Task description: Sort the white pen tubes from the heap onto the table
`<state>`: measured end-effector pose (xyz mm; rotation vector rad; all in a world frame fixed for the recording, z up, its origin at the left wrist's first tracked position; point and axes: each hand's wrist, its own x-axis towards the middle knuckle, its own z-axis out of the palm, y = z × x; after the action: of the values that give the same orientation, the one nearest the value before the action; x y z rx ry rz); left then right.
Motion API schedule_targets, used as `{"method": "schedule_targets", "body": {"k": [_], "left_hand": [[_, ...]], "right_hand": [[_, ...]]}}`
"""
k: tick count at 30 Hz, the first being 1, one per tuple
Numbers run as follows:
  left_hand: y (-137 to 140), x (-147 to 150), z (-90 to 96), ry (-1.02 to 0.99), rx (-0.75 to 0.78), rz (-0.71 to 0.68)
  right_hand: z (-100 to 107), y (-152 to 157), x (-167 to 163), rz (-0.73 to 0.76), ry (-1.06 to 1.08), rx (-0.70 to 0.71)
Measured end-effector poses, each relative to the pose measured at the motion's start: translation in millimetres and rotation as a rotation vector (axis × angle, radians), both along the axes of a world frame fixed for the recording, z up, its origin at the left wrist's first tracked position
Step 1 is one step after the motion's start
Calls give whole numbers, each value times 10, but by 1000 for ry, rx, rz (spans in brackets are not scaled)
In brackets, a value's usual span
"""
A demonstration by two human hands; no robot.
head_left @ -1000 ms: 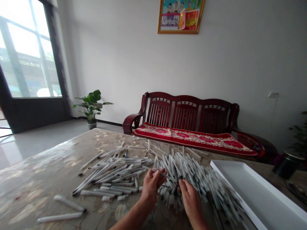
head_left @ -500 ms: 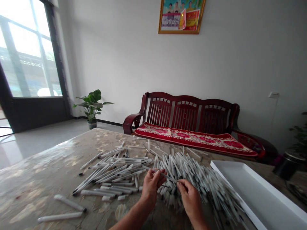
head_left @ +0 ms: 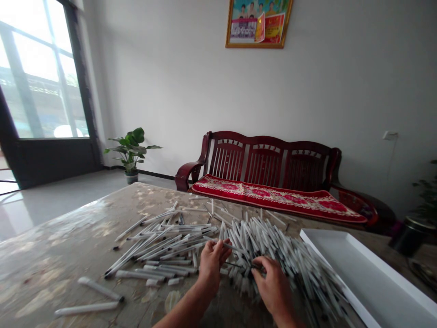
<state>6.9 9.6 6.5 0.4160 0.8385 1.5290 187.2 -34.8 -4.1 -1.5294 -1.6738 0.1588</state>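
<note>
My left hand [head_left: 210, 265] is closed, thumb and fingers pinching a whitish pen barrel [head_left: 235, 248] that points right. Close by, my right hand [head_left: 272, 280] pinches a thin dark rod [head_left: 239, 265], which reaches left below the barrel; whether it is a refill I cannot tell. Behind and right of my hands spreads a big heap of translucent white pens [head_left: 262, 237], many with dark ends. Another pile of long white pens [head_left: 164, 241] lies to the left of my left hand. Short white caps [head_left: 174, 281] rest near my left forearm.
Two white pens [head_left: 90, 308] lie apart at the front left of the patterned table [head_left: 51, 269]. A shallow white box [head_left: 368, 273] stands on the right, beside the heap. Beyond the table is a dark red wooden bench [head_left: 262, 164]; a dark canister [head_left: 411, 237] is at far right.
My hands have moved slightly apart, the left one a little to the left. The dark rod at my right fingers now shows more clearly below the barrel.
</note>
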Motion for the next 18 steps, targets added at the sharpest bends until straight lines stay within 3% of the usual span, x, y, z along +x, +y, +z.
{"method": "schedule_targets", "body": {"k": [9, 13, 18], "left_hand": [[-51, 77, -30, 11, 33, -91], [70, -84, -29, 73, 42, 84], [249, -319, -53, 130, -14, 320]], "right_hand": [[18, 26, -20, -9, 46, 85], [35, 42, 110, -69, 83, 105], [33, 82, 305, -161, 144, 23]]}}
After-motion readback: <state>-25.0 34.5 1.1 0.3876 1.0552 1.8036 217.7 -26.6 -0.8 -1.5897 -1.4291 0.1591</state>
